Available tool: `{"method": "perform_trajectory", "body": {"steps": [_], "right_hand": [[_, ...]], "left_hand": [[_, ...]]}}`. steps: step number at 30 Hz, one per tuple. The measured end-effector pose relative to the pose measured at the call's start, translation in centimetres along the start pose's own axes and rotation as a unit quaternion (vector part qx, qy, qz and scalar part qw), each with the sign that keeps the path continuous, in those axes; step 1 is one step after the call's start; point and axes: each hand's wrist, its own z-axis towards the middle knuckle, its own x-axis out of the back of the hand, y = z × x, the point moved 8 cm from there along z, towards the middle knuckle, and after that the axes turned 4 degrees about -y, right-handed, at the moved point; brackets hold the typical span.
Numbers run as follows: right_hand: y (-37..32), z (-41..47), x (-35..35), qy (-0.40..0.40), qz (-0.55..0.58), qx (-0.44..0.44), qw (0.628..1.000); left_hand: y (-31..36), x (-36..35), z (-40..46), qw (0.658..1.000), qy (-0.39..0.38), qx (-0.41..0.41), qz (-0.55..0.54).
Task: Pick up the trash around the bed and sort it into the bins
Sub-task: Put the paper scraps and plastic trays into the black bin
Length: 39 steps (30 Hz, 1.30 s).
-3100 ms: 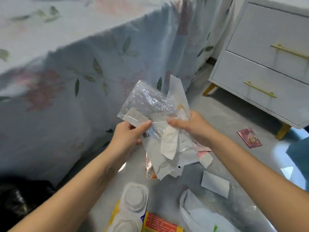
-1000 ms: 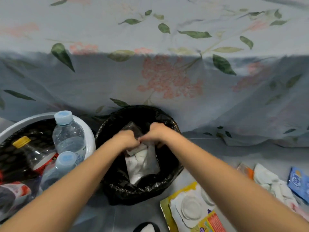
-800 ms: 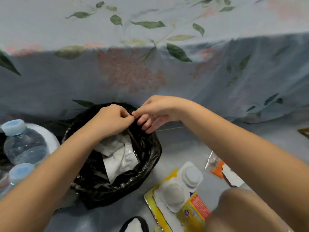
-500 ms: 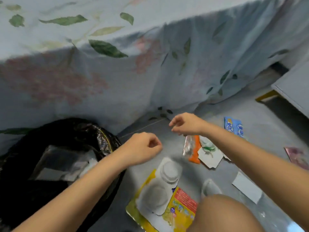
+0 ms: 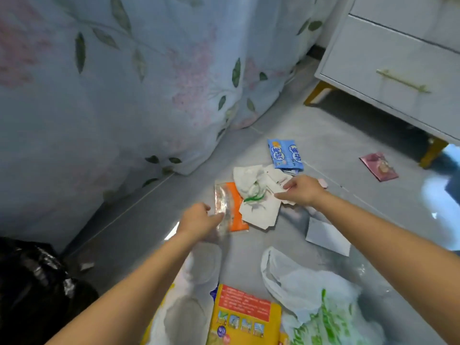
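The bed cover [image 5: 139, 78] is pale blue with green leaves and pink blossoms. On the grey floor [image 5: 336, 135] — an orange wrapper [image 5: 236, 210], a blue-and-white packet [image 5: 285, 153], a yellow-and-red box [image 5: 245, 317]; the bin bag [image 5: 29, 282] is black.

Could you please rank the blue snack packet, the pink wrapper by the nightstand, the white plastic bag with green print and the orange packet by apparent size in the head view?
1. White plastic bag with green print, though nearest the camera.
2. Orange packet.
3. Blue snack packet and pink wrapper: too alike to rank.
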Motion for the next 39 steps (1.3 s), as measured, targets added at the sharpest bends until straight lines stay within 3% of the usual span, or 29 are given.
{"method": "perform_trajectory", "body": {"steps": [4, 8, 13, 20, 25, 30, 37, 39], "right_hand": [[4.5, 0.7, -2.1, -0.065, 0.202, -0.098, 0.972], [5.6, 1.1, -4.6, -0.079, 0.289, -0.117, 0.947], [5.2, 1.6, -5.5, -0.04, 0.376, -0.13, 0.917], [4.3, 1.8, -6.7, -0.002, 0.427, -0.133, 0.895], [3.2, 1.3, -7.7, 0.026, 0.474, -0.109, 0.873], [1.2, -0.2, -9.6, -0.011, 0.539, -0.087, 0.838], [-0.2, -2.1, -11.5, -0.065, 0.53, -0.061, 0.843], [-0.1, -2.3, -10.7, -0.058, 0.471, -0.044, 0.879]], "left_hand": [[2.8, 0.4, 2.7, 0.998, 0.028, 0.004, -0.063], [2.5, -0.5, 4.7, 0.997, 0.021, 0.042, -0.067], [1.9, -1.5, 6.0, 0.991, 0.025, 0.074, -0.113], [2.5, -3.4, 6.4, 0.976, -0.027, 0.065, -0.204], [3.0, -5.2, 5.6, 0.935, -0.106, 0.058, -0.334], [3.6, -6.2, 5.2, 0.912, -0.158, 0.041, -0.377], [1.8, -6.1, 5.3, 0.907, -0.114, 0.06, -0.401], [1.0, -6.1, 5.4, 0.914, -0.102, 0.069, -0.386]]}}
